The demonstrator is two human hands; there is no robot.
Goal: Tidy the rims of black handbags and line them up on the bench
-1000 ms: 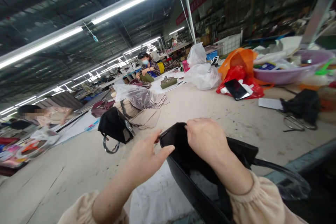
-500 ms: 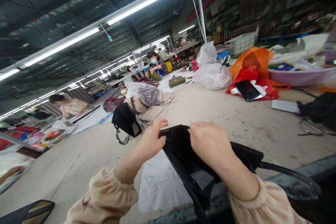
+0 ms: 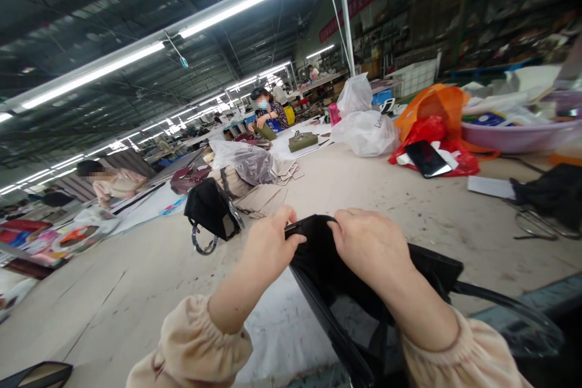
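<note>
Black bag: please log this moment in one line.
black bag: mouth open | left hand: holds rim | right hand: holds rim | second black bag: on table

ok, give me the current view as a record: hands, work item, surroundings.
left hand: fingers gripping black handbag at its rim
right hand: fingers gripping the same bag's rim, further right
held bag: mouth open, handle out to the right
second black handbag: on table, left
right side: smartphone on red plastic bag
</note>
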